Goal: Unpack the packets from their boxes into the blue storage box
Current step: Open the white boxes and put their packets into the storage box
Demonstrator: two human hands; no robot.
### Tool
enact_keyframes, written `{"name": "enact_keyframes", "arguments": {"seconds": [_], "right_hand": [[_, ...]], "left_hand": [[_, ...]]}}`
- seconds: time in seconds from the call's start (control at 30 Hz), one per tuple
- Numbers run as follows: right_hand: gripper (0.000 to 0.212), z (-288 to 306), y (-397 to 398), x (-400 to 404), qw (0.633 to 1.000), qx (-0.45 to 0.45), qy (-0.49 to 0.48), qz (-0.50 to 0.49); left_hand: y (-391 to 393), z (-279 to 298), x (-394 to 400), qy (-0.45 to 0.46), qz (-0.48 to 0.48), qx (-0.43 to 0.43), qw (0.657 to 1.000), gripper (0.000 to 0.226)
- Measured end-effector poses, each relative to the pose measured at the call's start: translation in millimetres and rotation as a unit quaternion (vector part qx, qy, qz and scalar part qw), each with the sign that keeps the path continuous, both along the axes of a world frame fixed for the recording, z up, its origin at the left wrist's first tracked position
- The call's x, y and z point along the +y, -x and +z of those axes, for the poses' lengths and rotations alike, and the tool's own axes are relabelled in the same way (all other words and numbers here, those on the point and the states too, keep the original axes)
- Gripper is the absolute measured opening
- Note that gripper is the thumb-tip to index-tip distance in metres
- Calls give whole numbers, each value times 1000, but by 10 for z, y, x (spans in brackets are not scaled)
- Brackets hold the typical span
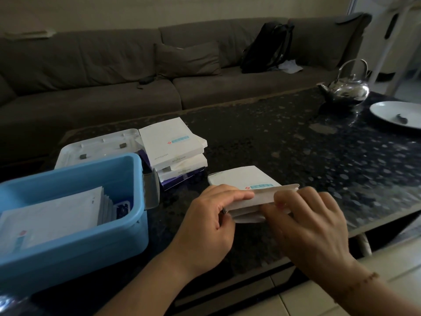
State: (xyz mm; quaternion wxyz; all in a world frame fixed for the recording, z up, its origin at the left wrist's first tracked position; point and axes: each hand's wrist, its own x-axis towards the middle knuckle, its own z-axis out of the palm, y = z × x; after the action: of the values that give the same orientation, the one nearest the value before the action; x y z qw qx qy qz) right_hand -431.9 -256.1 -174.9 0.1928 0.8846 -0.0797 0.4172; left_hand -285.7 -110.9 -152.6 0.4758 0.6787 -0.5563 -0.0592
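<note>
A flat white packet box [241,179] lies on the dark table in front of me, its near flap lifted. My left hand [209,220] grips the box's near left corner, thumb on top. My right hand [312,220] curls its fingers into the open end at the flap. The blue storage box [127,226] stands at the left with several white packets [52,215] stacked upright inside. Two more white boxes [170,142] lie stacked behind it.
The storage box's white lid [95,147] lies behind the blue box. A steel kettle [348,87] and a white plate [396,114] stand at the table's far right. A grey sofa with a black backpack [268,46] runs along the back.
</note>
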Motion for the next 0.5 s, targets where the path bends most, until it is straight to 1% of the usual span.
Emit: {"name": "enact_keyframes", "arguments": {"seconds": [0.07, 0.13, 0.2, 0.23, 0.33, 0.4, 0.43, 0.47, 0.5], "right_hand": [[15, 1, -15, -2, 1000, 12, 8, 0], [13, 16, -23, -9, 1000, 17, 14, 4], [9, 21, 2, -7, 1000, -7, 16, 23], [7, 38, 40, -9, 999, -17, 13, 40], [15, 51, 228, 4, 992, -63, -7, 111], [7, 34, 372, 17, 983, -86, 8, 160], [4, 32, 441, 16, 980, -94, -1, 177], [8, 20, 486, 17, 976, -112, -15, 187], [13, 64, 489, 25, 971, -139, -35, 194]], "left_hand": [[-2, -2, 6, -1, 0, 5, 1000, 53], [1, 4, 11, -4, -2, 10, 1000, 52], [0, 19, 6, -4, -9, 21, 1000, 51], [-9, 19, 3, -7, -13, 31, 999, 51], [-30, 19, 33, -39, -29, 78, 996, 48], [-26, -14, 64, -63, -41, 91, 993, 45], [-15, -31, 79, -76, -46, 85, 992, 43], [-7, -55, 93, -93, -55, 66, 992, 41], [-5, -102, 99, -111, -64, 27, 991, 38]]}}
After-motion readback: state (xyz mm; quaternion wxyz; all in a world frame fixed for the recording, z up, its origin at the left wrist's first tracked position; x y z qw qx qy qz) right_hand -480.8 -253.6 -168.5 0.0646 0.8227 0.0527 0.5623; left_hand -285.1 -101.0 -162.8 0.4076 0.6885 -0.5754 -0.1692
